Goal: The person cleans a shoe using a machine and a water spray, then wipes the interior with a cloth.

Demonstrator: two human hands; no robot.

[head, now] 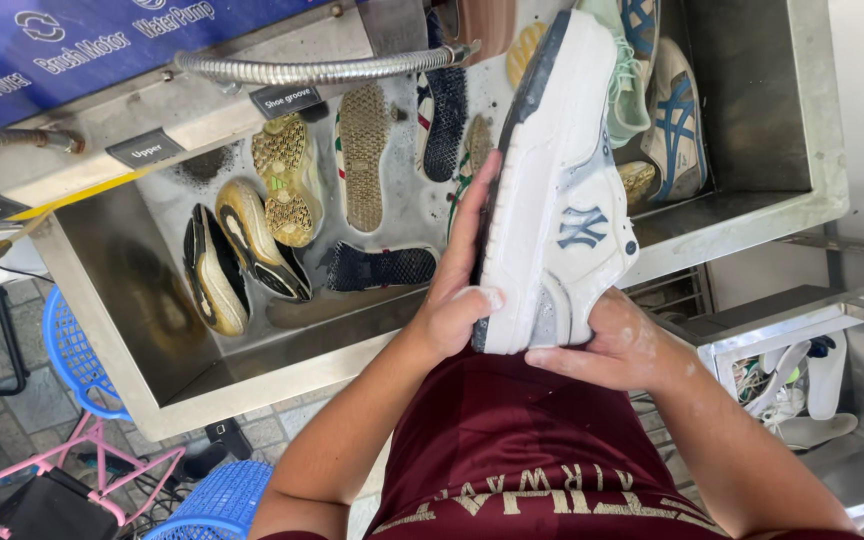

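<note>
Item: white sneaker (558, 190), wet, grey and blue panels, held on its side above the near edge of the steel wash basin (742, 215), toe pointing away.

Left hand (459, 290) — wrapped along the sole side, fingers reaching up the outsole, thumb across the heel; soapy. Right hand (614, 345) — cupped under the heel and rear upper, fingers closed on it, foam on the knuckles.

Condition of the sneaker: the white side looked largely clean, with suds at the heel; the dark sole edge still carried grime, so by judgement the scrubbing was well on but rinsing remained.

Basin contents: shallow grey water, with several shoes soaking sole-up — a yellow-green pair (287, 180), black and yellow shoes (232, 260), a dark navy shoe (380, 267), tan-soled ones (364, 150). These looked untreated, their soles still dirty. Blue-striped trainers (674, 120) and a mint shoe (624, 75) lay at the far right.

Fittings: a flexible metal hose (312, 70) ran along the far rim. A lower tray (797, 385) at right held more white shoes.
</note>
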